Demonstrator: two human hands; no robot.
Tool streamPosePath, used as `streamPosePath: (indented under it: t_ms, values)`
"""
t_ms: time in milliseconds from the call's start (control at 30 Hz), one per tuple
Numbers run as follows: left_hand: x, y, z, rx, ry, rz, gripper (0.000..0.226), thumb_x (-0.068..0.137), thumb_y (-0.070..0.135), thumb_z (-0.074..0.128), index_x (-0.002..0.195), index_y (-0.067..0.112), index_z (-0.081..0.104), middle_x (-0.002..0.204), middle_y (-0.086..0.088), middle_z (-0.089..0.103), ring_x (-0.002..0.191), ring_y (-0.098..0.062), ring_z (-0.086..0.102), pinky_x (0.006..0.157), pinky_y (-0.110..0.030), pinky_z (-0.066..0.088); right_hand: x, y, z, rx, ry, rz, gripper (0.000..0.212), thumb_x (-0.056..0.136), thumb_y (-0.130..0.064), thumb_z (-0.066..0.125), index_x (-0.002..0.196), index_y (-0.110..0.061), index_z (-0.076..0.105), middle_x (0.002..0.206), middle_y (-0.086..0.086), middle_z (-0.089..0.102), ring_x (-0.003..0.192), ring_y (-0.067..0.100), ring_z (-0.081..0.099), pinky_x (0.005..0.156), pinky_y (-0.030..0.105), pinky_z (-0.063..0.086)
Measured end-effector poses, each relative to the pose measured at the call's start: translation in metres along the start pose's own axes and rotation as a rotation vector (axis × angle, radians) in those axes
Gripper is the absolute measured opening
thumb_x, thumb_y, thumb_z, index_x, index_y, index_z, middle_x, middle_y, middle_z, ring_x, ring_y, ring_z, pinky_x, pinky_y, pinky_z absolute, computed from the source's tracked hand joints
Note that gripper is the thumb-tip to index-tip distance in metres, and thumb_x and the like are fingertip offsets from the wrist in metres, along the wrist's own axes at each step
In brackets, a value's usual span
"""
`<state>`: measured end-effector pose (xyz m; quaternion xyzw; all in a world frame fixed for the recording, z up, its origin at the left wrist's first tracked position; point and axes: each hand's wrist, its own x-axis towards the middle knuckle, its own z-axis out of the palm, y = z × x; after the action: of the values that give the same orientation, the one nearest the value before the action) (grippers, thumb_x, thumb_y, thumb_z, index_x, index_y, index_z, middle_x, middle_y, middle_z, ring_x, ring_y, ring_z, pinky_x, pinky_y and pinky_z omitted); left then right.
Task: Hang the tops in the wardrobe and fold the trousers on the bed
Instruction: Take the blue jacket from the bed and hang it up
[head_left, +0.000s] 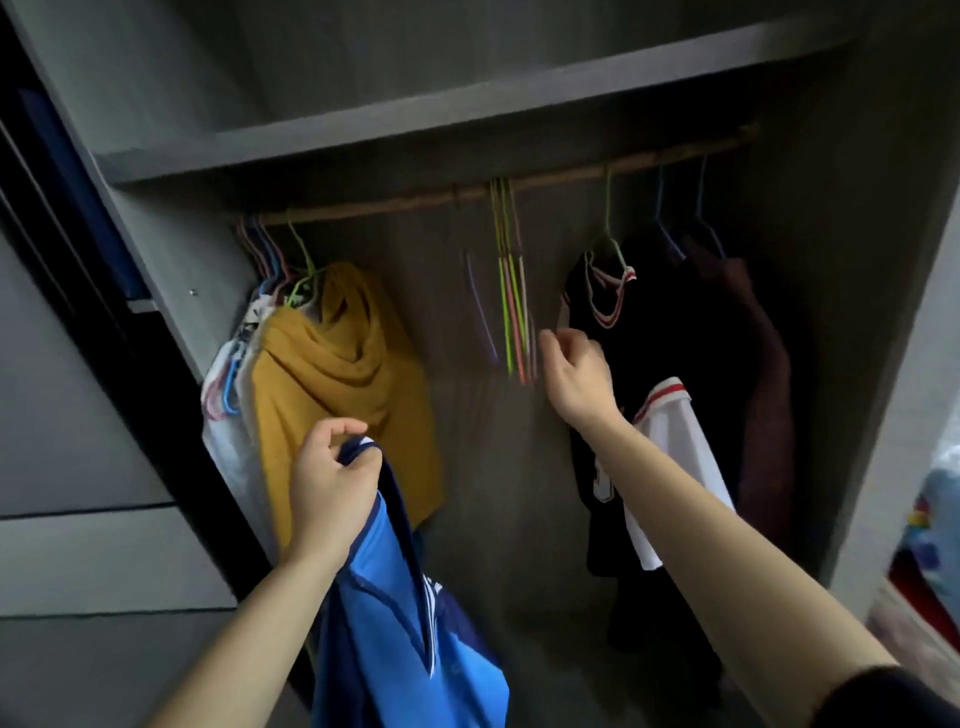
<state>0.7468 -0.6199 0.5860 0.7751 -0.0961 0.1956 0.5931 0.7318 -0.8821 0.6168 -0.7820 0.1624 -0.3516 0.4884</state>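
Head view: the left hand (332, 483) grips the shiny blue sports top with navy collar (405, 613) low at left; the right hand (571, 369), loosely curled and empty, is nearer the empty coloured wire hangers (511, 312), which hang upright just to its left

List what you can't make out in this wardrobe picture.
Head view, blue shirt: lower part cut off by the bottom edge.
Head view, empty hangers: motion-blurred, so whether the right hand touches one is unclear.
Head view, clothes behind the black jersey: too dark to identify.
The bed and trousers lie outside the frame.
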Motion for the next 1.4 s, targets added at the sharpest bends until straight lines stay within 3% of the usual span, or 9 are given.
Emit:
streamPosePath:
  t_ms: [100, 267, 533, 767, 933, 1067, 1167, 1267, 1400]
  values:
    - [0.026, -0.012, -0.006, 0.023, -0.023, 0.027, 0.034, 0.079, 0.008, 0.063, 0.089, 0.041, 0.058, 0.079, 0.009, 0.068, 0.061, -0.006, 0.061, 0.054, -0.021, 0.046, 0.033, -0.002, 0.028, -0.051, -0.012, 0.128, 0.06, 0.101, -0.055, 0.035, 0.13, -0.008, 0.058, 0.129, 0.017, 0.061, 0.122, 0.036, 0.055, 0.099, 0.039, 0.045]
    - [0.056, -0.026, -0.003, -0.007, -0.111, 0.138, 0.032, 0.081, 0.006, 0.065, 0.094, 0.033, 0.055, 0.076, 0.004, 0.066, 0.062, -0.017, 0.058, 0.051, -0.015, 0.042, 0.047, 0.0, 0.054, -0.161, 0.091, -0.008, 0.045, 0.105, -0.034, 0.039, 0.067, -0.013, 0.051, 0.083, 0.019, 0.061, 0.087, 0.041, 0.062, 0.07, 0.038, 0.044]
    - [0.104, -0.045, 0.014, -0.117, -0.335, 0.201, 0.032, 0.081, 0.007, 0.066, 0.099, 0.03, 0.053, 0.066, 0.002, 0.062, 0.052, -0.008, 0.052, 0.051, -0.019, 0.042, 0.034, -0.015, 0.057, -0.282, 0.281, -0.148, 0.036, 0.107, -0.023, 0.037, 0.109, -0.002, 0.067, 0.107, 0.019, 0.066, 0.103, 0.036, 0.061, 0.088, 0.044, 0.047]
    - [0.114, -0.069, 0.013, -0.264, -0.507, 0.249, 0.03, 0.08, 0.001, 0.066, 0.098, 0.023, 0.056, 0.076, -0.004, 0.066, 0.061, -0.009, 0.059, 0.054, -0.013, 0.046, -0.073, 0.021, 0.07, -0.208, 0.504, -0.103, 0.034, 0.102, -0.044, 0.047, 0.073, -0.026, 0.045, 0.063, -0.014, 0.056, 0.055, 0.001, 0.051, 0.05, 0.012, 0.034]
    - [0.094, -0.094, 0.028, -0.285, -0.687, 0.241, 0.025, 0.08, 0.0, 0.064, 0.096, 0.019, 0.058, 0.074, 0.001, 0.062, 0.06, -0.004, 0.054, 0.059, -0.017, 0.043, -0.162, 0.067, 0.082, -0.134, 0.48, 0.199, 0.021, 0.094, -0.041, 0.064, 0.101, -0.024, 0.054, 0.068, 0.006, 0.059, 0.06, 0.018, 0.059, 0.065, 0.041, 0.052]
    - [0.073, -0.111, 0.041, -0.29, -0.778, 0.297, 0.03, 0.079, 0.002, 0.066, 0.095, 0.025, 0.056, 0.08, 0.009, 0.063, 0.072, 0.0, 0.06, 0.061, -0.008, 0.044, -0.2, 0.071, 0.073, -0.211, 0.596, 0.238, 0.015, 0.099, -0.046, 0.053, 0.091, -0.038, 0.063, 0.068, -0.008, 0.059, 0.062, 0.004, 0.055, 0.065, 0.027, 0.045]
    - [0.063, -0.12, 0.049, -0.265, -0.806, 0.305, 0.031, 0.079, 0.005, 0.067, 0.097, 0.026, 0.053, 0.081, 0.009, 0.063, 0.075, -0.007, 0.062, 0.067, -0.022, 0.052, -0.226, 0.079, 0.059, -0.422, 0.523, 0.325, 0.043, 0.101, -0.054, 0.042, 0.086, -0.026, 0.071, 0.075, -0.009, 0.068, 0.071, 0.003, 0.061, 0.068, 0.025, 0.043]
    - [0.055, -0.123, 0.056, -0.205, -0.837, 0.332, 0.03, 0.081, 0.004, 0.067, 0.102, 0.021, 0.053, 0.089, 0.008, 0.061, 0.084, -0.02, 0.062, 0.078, -0.039, 0.054, -0.252, 0.088, 0.046, -0.532, 0.439, 0.357, 0.039, 0.104, -0.043, 0.042, 0.09, -0.027, 0.075, 0.075, -0.01, 0.068, 0.08, 0.012, 0.064, 0.074, 0.031, 0.044]
    - [0.044, -0.116, 0.066, -0.057, -0.826, 0.412, 0.028, 0.084, 0.006, 0.066, 0.102, 0.022, 0.052, 0.09, 0.012, 0.06, 0.085, -0.022, 0.062, 0.075, -0.037, 0.053, -0.276, 0.087, 0.034, -0.487, 0.313, 0.352, 0.031, 0.105, -0.034, 0.045, 0.096, -0.03, 0.074, 0.081, -0.011, 0.071, 0.083, 0.013, 0.066, 0.081, 0.032, 0.048]
